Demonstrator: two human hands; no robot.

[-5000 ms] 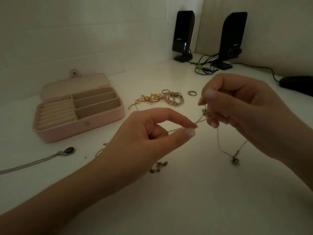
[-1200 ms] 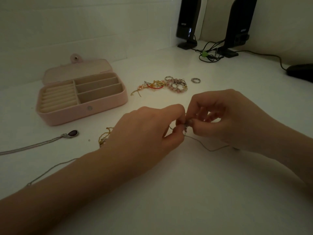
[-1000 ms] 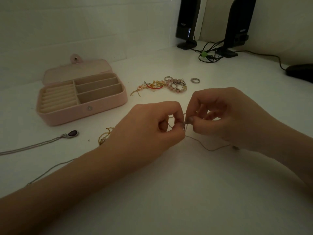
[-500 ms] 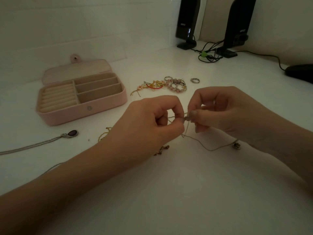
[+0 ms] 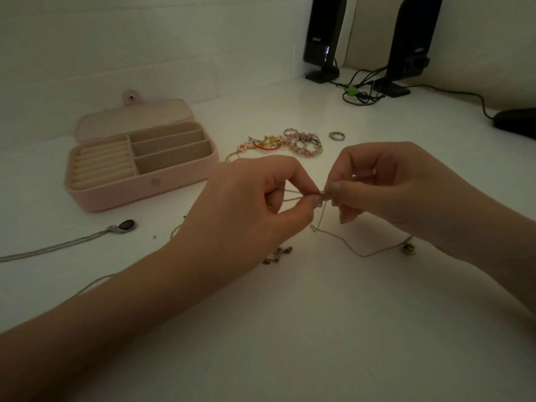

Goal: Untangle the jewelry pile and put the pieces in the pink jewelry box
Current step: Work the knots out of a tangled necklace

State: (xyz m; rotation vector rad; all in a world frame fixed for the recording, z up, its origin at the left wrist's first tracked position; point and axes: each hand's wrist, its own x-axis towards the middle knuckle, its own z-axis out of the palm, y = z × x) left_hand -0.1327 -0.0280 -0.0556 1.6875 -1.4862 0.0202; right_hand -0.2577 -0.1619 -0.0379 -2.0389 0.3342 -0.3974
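Now pinching a thin chain point(image 5: 342, 242) from both sides above the desk point(image 5: 290, 329). Left hand point(image 5: 249, 210): thumb and forefinger closed on the chain at a small knot or clasp, grip tight on it. Right hand point(image 5: 388, 187): fingertips clamped on that same spot, touching the left fingertips. Chain hanging from the pinch, looping down to the desk and running right to a small charm point(image 5: 408, 249) by the right wrist. Pink jewelry box point(image 5: 139, 158) lying open to the left, lid folded back, ring rolls at its left end and three long compartments to the right, nothing visible inside. Jewelry pile point(image 5: 287, 142) of beaded and gold pieces sitting beyond the hands, a lone ring point(image 5: 336, 136) just right of it. Pendant necklace point(image 5: 124, 225) stretched out near the box front. Small dark pieces point(image 5: 278, 253) below the left hand. Two black speakers point(image 5: 324, 39) with cables at the back.
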